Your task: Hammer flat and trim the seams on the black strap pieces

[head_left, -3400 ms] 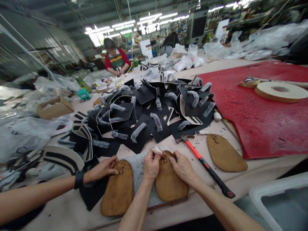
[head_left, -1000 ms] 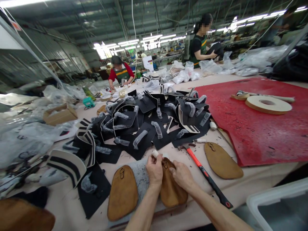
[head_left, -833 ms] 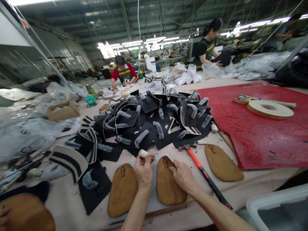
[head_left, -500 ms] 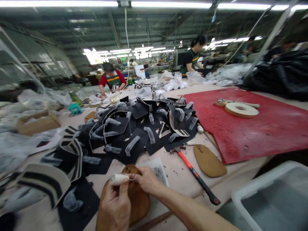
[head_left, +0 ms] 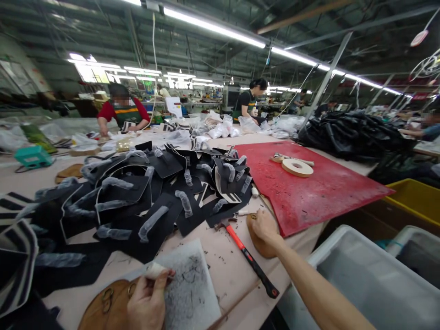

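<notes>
My left hand point(head_left: 148, 300) is closed around a white-wrapped handle point(head_left: 154, 270); whatever tip it has is hidden by the fingers. Just beneath that hand lies a brown leather piece point(head_left: 103, 305) with a small brass buckle point(head_left: 107, 299) on it. My right hand point(head_left: 265, 228) is stretched out to the right, its fingers closed on a second brown leather piece point(head_left: 263, 245) lying on the table. Between the hands are a claw hammer point(head_left: 247, 256) with a red and black handle and a pale board point(head_left: 192, 284) strewn with dark bits.
A heap of black panels point(head_left: 161, 183) with plastic-wrapped straps fills the middle. A red mat point(head_left: 309, 192) bears a tape roll point(head_left: 297, 167). Clear plastic bins point(head_left: 357, 275) stand at the table's right edge. Two people, one in red sleeves point(head_left: 140, 112), work across the table.
My right hand has left the white-wrapped handle and moved right onto the other leather piece. My left hand keeps the handle. The view has turned right.
</notes>
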The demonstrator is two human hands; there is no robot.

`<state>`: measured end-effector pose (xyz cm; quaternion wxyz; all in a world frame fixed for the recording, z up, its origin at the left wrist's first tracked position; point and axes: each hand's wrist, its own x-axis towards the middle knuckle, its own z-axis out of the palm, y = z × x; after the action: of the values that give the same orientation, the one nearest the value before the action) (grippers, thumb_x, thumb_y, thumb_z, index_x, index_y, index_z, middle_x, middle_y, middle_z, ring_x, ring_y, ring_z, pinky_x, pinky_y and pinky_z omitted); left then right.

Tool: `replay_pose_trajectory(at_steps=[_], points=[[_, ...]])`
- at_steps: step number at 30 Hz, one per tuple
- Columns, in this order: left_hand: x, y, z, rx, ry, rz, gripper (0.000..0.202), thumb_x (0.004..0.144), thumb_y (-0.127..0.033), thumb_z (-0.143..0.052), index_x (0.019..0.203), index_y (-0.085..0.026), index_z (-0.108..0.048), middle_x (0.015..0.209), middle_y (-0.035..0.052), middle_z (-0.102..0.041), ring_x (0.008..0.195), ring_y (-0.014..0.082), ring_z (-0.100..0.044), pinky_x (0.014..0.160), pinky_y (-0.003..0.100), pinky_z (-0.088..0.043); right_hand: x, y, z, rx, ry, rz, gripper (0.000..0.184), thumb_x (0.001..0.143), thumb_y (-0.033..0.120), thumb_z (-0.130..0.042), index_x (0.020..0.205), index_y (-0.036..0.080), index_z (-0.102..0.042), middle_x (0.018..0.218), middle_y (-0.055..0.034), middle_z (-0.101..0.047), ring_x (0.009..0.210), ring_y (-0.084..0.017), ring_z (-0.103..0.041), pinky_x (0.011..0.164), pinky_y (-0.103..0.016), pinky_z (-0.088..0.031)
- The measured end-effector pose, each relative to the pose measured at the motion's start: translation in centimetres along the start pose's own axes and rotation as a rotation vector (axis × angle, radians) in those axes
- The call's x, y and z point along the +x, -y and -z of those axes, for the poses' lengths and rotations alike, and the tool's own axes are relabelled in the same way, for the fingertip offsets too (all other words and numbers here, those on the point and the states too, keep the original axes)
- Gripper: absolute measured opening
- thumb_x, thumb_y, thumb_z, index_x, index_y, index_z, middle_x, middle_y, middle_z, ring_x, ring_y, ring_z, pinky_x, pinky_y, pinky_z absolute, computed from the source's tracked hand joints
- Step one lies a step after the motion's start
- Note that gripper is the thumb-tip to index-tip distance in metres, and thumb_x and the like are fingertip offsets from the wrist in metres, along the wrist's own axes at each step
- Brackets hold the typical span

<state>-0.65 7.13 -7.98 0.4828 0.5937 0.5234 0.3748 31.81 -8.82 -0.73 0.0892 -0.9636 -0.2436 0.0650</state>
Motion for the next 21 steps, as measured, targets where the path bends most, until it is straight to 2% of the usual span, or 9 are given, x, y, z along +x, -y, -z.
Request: replay_pose_trajectory(at_steps=[2, 4, 8, 11, 14, 18, 21], points=[[-0.1, 0.2, -1.0, -0.026, 0.066, -0.013, 0.05, 0.063, -0.065, -0.071, 0.082, -0.018, -0.069, 0.073, 0.0063, -0.076, 0.073, 0.0292, -0.073, 0.069, 0.035, -0.058, 1.7, -2.4, 0.1, 0.0, 0.032, -0.088, 0.035, 0.084, 0.031, -0.063, 0.111, 0.009, -0.061, 0.117, -0.0211, -0.061, 0.111, -0.029, -0.059, 0.086, -0.037, -0.046], [-0.4, 0.1, -1.6, -0.048, 0.105, -0.05, 0.047, 0.066, -0.063, -0.071, 0.08, -0.018, -0.066, 0.072, 0.0068, -0.075, 0.069, 0.0274, -0.072, 0.066, 0.033, -0.057, 2.8, -3.7, -0.5, 0.042, 0.088, -0.139, 0.036, 0.078, 0.033, -0.068, 0.106, 0.01, -0.063, 0.108, -0.0188, -0.066, 0.101, -0.028, -0.063, 0.079, -0.035, -0.048], [-0.8, -0.2, -1.8, -0.117, 0.154, -0.086, 0.04, 0.074, -0.055, -0.07, 0.081, -0.017, -0.063, 0.071, 0.007, -0.074, 0.068, 0.0251, -0.071, 0.065, 0.032, -0.058, 4.1, -4.3, -1.7, 0.188, 0.197, -0.128, 0.026, 0.069, 0.03, -0.071, 0.087, 0.012, -0.067, 0.085, -0.0163, -0.069, 0.085, -0.028, -0.066, 0.065, -0.033, -0.045], [-0.8, 0.0, -1.7, -0.161, 0.175, -0.073, 0.036, 0.078, -0.051, -0.069, 0.083, -0.016, -0.063, 0.074, 0.007, -0.073, 0.07, 0.0237, -0.071, 0.067, 0.033, -0.059, 3.8, -3.6, -1.5, 0.362, 0.24, -0.038, 0.024, 0.069, 0.03, -0.067, 0.087, 0.013, -0.066, 0.085, -0.0132, -0.07, 0.084, -0.027, -0.065, 0.066, -0.031, -0.044], [-0.7, 0.2, -1.7, -0.21, 0.182, -0.051, 0.033, 0.079, -0.047, -0.07, 0.084, -0.015, -0.063, 0.075, 0.0062, -0.073, 0.071, 0.0231, -0.071, 0.068, 0.033, -0.059, 1.6, -1.2, -0.5, 0.573, 0.312, 0.093, 0.034, 0.076, 0.035, -0.059, 0.103, 0.015, -0.064, 0.096, -0.0104, -0.071, 0.086, -0.023, -0.066, 0.069, -0.029, -0.047], [-0.6, -0.4, -1.9, -0.317, 0.139, 0.022, 0.036, 0.074, -0.047, -0.074, 0.083, -0.014, -0.063, 0.074, 0.0049, -0.071, 0.067, 0.0218, -0.071, 0.064, 0.033, -0.06, -3.4, 5.2, -0.5, 0.885, 0.549, 0.295, 0.044, 0.08, 0.034, -0.054, 0.121, 0.019, -0.056, 0.109, -0.0059, -0.071, 0.089, -0.019, -0.068, 0.072, -0.027, -0.05], [-0.4, -1.0, -1.6, -0.413, 0.038, 0.068, 0.039, 0.071, -0.047, -0.076, 0.084, -0.012, -0.064, 0.074, 0.0057, -0.071, 0.065, 0.0211, -0.071, 0.061, 0.032, -0.06, -6.4, 9.7, -2.7, 0.903, 0.607, 0.317, 0.036, 0.075, 0.025, -0.056, 0.11, 0.016, -0.06, 0.101, -0.0071, -0.072, 0.083, -0.019, -0.068, 0.068, -0.026, -0.048]])
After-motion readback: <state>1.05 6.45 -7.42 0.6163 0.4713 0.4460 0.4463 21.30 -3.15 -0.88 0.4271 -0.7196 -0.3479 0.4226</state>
